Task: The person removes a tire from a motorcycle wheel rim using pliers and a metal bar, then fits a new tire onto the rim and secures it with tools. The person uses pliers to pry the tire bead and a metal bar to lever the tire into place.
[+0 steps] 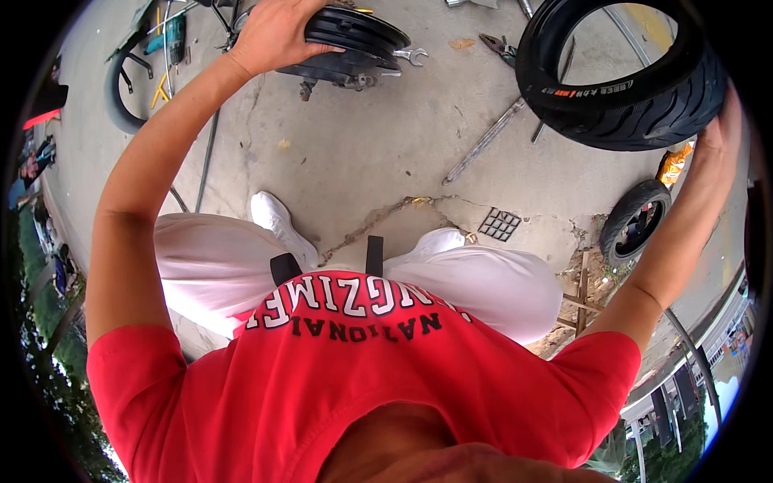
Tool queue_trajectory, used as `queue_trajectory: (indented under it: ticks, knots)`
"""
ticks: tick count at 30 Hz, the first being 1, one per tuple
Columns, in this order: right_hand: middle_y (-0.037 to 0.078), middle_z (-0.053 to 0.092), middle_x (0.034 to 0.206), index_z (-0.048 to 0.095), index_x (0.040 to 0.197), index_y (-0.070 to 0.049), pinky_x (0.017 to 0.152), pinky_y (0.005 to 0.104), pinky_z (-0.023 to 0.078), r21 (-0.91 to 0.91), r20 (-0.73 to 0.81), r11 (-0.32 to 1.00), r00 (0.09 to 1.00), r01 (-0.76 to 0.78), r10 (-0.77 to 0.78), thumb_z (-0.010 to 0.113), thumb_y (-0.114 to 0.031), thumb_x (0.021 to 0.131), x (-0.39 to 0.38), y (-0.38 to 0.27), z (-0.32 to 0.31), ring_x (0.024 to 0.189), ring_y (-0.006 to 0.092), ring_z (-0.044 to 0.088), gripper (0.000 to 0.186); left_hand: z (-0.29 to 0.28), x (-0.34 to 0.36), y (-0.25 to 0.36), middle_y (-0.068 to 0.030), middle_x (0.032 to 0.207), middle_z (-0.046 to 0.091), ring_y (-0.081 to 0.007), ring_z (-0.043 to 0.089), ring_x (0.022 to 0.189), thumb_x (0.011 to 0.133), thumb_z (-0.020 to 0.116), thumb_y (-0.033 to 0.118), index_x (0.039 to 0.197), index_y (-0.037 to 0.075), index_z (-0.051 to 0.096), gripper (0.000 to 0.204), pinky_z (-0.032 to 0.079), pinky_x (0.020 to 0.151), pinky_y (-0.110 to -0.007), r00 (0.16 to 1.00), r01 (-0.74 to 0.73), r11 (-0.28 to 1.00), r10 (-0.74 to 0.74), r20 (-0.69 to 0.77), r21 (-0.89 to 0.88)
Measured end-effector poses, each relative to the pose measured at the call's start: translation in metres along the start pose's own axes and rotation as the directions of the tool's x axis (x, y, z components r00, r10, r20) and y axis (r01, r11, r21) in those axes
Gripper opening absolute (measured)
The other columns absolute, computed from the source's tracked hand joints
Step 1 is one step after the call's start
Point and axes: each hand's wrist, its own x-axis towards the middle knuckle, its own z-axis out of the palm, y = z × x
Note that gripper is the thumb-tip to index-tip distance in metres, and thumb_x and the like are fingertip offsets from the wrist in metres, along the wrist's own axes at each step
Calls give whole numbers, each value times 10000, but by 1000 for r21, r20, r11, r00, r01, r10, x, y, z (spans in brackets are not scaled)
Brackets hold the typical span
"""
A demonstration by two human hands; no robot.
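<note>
Near the top of the head view, my left hand (278, 34) grips the edge of a black wheel rim (358, 34), its thumb along the rim; its other fingertips are partly cut off. An open-ended wrench (412, 56) shows at the rim's right side, and metal fittings (338, 84) hang below it. At the upper right, a loose black tyre (620, 125) with a grooved tread is tilted, its open middle showing the ground. My right hand (721, 129) holds that tyre by its lower right side, with most fingers hidden behind it.
A long metal bar (483, 142) and pliers (499, 50) lie on the concrete (354, 153) left of the tyre. A smaller wheel (636, 221) and a drain grate (499, 224) are at right. A teal power drill (167, 40) and a yellow tool (160, 93) lie far left.
</note>
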Motion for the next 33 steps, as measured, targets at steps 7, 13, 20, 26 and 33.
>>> queue_trajectory:
  ticks: [7, 13, 20, 26, 33]
  knots:
    - [114, 700, 1006, 622, 1120, 5, 756, 296, 598, 180, 53, 892, 910, -414, 411, 632, -196, 916, -122, 120, 102, 823, 182, 701, 286, -4, 0, 3, -124, 876, 556, -321, 553, 895, 601, 799, 426, 925, 60, 601, 527, 431, 785, -415, 995, -42, 995, 33, -95, -93]
    - [91, 709, 941, 622, 1114, -22, 701, 296, 609, 193, 116, 857, 878, -478, 464, 601, -270, 934, -143, 157, 133, 765, 168, 703, 307, 2, -15, -29, -124, 951, 569, -325, 551, 940, 624, 810, 385, 1005, 44, 592, 556, 431, 828, -395, 969, -161, 980, 134, -208, -120]
    - [92, 714, 929, 642, 1093, -33, 671, 283, 609, 225, 177, 855, 883, -466, 435, 599, -307, 927, -128, 164, 156, 749, 163, 706, 324, 18, -88, -47, -125, 1088, 522, -329, 480, 1050, 617, 823, 301, 1118, 43, 524, 638, 386, 905, -397, 977, -137, 981, 111, -184, -136]
    - [95, 706, 938, 636, 1083, -41, 713, 342, 592, 213, 328, 841, 848, -497, 417, 607, -293, 910, -80, 183, 154, 773, 194, 693, 307, 27, -142, -59, -152, 1151, 475, -371, 447, 1080, 605, 799, 245, 1162, 30, 505, 665, 363, 946, -431, 992, -75, 983, 57, -109, -167]
    - [78, 717, 853, 679, 1000, -49, 652, 359, 587, 264, 256, 882, 911, -389, 325, 646, -305, 874, -15, 174, 163, 673, 201, 677, 288, 17, -137, -51, -154, 1129, 474, -362, 446, 1076, 612, 800, 201, 1167, 35, 506, 650, 363, 947, -425, 995, -74, 982, 61, -80, -172]
